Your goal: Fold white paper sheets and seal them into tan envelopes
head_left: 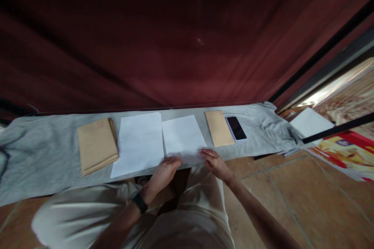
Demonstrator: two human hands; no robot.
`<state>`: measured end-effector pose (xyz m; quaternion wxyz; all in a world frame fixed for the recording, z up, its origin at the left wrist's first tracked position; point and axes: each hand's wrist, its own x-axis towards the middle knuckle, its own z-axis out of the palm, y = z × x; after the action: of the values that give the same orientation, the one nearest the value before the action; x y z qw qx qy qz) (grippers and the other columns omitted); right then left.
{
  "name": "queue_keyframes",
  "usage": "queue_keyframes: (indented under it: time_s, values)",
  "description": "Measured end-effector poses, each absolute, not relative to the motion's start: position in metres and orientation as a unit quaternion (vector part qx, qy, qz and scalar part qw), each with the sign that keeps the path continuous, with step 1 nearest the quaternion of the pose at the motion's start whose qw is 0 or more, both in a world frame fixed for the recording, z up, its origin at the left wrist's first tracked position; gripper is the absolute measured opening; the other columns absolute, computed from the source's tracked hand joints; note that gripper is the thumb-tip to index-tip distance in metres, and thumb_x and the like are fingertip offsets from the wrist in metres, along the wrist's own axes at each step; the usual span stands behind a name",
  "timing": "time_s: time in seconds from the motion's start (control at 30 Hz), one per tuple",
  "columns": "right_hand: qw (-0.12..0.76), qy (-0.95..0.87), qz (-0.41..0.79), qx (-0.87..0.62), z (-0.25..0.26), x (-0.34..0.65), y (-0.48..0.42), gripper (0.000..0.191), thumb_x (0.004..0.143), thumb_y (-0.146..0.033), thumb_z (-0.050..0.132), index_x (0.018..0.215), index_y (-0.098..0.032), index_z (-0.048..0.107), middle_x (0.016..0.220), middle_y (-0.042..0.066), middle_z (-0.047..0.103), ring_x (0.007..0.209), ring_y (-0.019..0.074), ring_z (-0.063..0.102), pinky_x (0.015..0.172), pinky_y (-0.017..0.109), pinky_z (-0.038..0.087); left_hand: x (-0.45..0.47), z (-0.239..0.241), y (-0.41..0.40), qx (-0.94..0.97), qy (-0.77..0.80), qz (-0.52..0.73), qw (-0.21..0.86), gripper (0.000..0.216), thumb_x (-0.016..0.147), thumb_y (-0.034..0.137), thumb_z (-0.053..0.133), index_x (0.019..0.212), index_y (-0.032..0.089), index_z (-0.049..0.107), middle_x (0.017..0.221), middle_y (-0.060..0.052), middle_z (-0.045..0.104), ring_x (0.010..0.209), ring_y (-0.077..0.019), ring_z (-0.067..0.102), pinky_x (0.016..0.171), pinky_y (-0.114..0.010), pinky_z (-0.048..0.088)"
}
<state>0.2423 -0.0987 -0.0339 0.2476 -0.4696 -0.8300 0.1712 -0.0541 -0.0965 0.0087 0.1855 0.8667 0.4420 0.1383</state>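
A folded white sheet of paper (pixel 183 136) lies on a grey cloth (pixel 43 155) in front of me. My left hand (pixel 166 170) rests on its near left corner, fingers curled against the edge. My right hand (pixel 213 161) presses on its near right corner, fingers laid flat. A larger white sheet (pixel 138 142) lies just to the left, and a stack of brown envelopes (pixel 96 146) lies further left. To the right sit a single brown envelope (pixel 219 127) and a black phone (pixel 236 127).
A dark red curtain (pixel 175 39) hangs behind the cloth. The floor is brown tile (pixel 292 198). At the right lie another white sheet (pixel 311 122) and a red and yellow printed sheet (pixel 347 151). My knees in light trousers (pixel 181 210) are below.
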Motion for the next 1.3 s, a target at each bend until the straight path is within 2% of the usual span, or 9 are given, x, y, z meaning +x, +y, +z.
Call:
queue_keyframes:
  time_s: [0.07, 0.17, 0.27, 0.37, 0.5, 0.67, 1.0, 1.23, 1.3]
  values:
    - [0.28, -0.809, 0.204, -0.475, -0.036, 0.25, -0.102, 0.038, 0.095, -0.011, 0.051, 0.126, -0.023, 0.069, 0.135, 0.008, 0.067, 0.126, 0.0201, 0.062, 0.109, 0.041, 0.051, -0.059, 0.011, -0.103, 0.872, 0.421, 0.148, 0.203, 0.034, 0.099, 0.015, 0.041, 0.112, 0.024, 0.071, 0.117, -0.003, 0.075, 0.111, -0.0178, 0.068, 0.104, -0.035, 0.052]
    - [0.307, -0.801, 0.23, -0.459, -0.039, 0.26, -0.109, 0.03, 0.096, -0.014, 0.053, 0.114, -0.026, 0.075, 0.122, 0.006, 0.074, 0.116, 0.0202, 0.068, 0.103, 0.041, 0.056, -0.07, 0.01, -0.105, 0.883, 0.405, 0.15, 0.184, 0.038, 0.096, 0.011, 0.043, 0.118, 0.027, 0.07, 0.126, -0.001, 0.072, 0.121, -0.0169, 0.064, 0.115, -0.039, 0.044]
    - [0.327, -0.805, 0.218, -0.444, -0.042, 0.264, -0.116, 0.032, 0.097, -0.015, 0.054, 0.12, -0.027, 0.073, 0.123, 0.007, 0.073, 0.119, 0.0223, 0.066, 0.105, 0.045, 0.055, -0.081, 0.002, -0.099, 0.898, 0.404, 0.119, 0.127, 0.051, 0.09, 0.003, 0.044, 0.129, 0.028, 0.065, 0.139, -0.001, 0.065, 0.134, -0.0172, 0.055, 0.122, -0.045, 0.035]
    - [0.354, -0.802, 0.197, -0.44, -0.046, 0.261, -0.117, 0.037, 0.096, -0.013, 0.052, 0.127, -0.027, 0.069, 0.129, 0.008, 0.07, 0.127, 0.0242, 0.061, 0.108, 0.049, 0.051, -0.084, -0.006, -0.091, 0.91, 0.407, 0.067, 0.047, 0.057, 0.088, -0.002, 0.042, 0.135, 0.023, 0.061, 0.146, -0.006, 0.059, 0.138, -0.0201, 0.051, 0.122, -0.05, 0.033]
    - [0.361, -0.813, 0.197, -0.412, -0.05, 0.258, -0.114, 0.044, 0.094, -0.008, 0.052, 0.13, -0.029, 0.066, 0.133, 0.007, 0.067, 0.128, 0.024, 0.06, 0.112, 0.052, 0.047, -0.074, -0.012, -0.087, 0.91, 0.41, 0.049, -0.019, 0.06, 0.087, -0.002, 0.041, 0.141, 0.02, 0.054, 0.152, -0.01, 0.052, 0.143, -0.0202, 0.045, 0.123, -0.046, 0.031]
    - [0.347, -0.808, 0.2, -0.432, -0.053, 0.268, -0.108, 0.05, 0.092, -0.007, 0.049, 0.135, -0.027, 0.063, 0.143, 0.009, 0.06, 0.132, 0.0253, 0.056, 0.11, 0.05, 0.05, -0.07, -0.013, -0.09, 0.912, 0.407, 0.051, -0.01, 0.064, 0.088, -0.001, 0.039, 0.147, 0.022, 0.047, 0.156, -0.009, 0.048, 0.146, -0.0185, 0.041, 0.122, -0.041, 0.031]
    - [0.355, -0.757, 0.242, -0.493, -0.056, 0.272, -0.099, 0.03, 0.097, -0.02, 0.054, 0.119, -0.029, 0.073, 0.122, 0.006, 0.073, 0.116, 0.0245, 0.067, 0.107, 0.049, 0.052, -0.079, -0.013, -0.091, 0.914, 0.401, 0.034, 0.05, 0.061, 0.092, 0.001, 0.04, 0.148, 0.024, 0.045, 0.158, -0.008, 0.045, 0.147, -0.0164, 0.039, 0.12, -0.037, 0.032]
    - [0.349, -0.795, 0.228, -0.44, -0.057, 0.275, -0.104, 0.059, 0.087, -0.002, 0.045, 0.136, -0.028, 0.063, 0.141, 0.007, 0.062, 0.135, 0.024, 0.054, 0.113, 0.052, 0.046, -0.077, -0.011, -0.092, 0.919, 0.392, 0.023, 0.031, 0.057, 0.092, 0.003, 0.043, 0.145, 0.022, 0.049, 0.156, -0.011, 0.047, 0.145, -0.0195, 0.042, 0.119, -0.039, 0.032]
    - [0.343, -0.799, 0.219, -0.443, -0.056, 0.276, -0.104, 0.057, 0.089, -0.003, 0.045, 0.136, -0.029, 0.063, 0.14, 0.006, 0.063, 0.135, 0.0241, 0.054, 0.113, 0.052, 0.045, -0.074, -0.012, -0.095, 0.918, 0.396, 0.023, 0.017, 0.057, 0.092, 0.004, 0.043, 0.146, 0.022, 0.048, 0.155, -0.012, 0.048, 0.146, -0.0203, 0.042, 0.119, -0.04, 0.032]
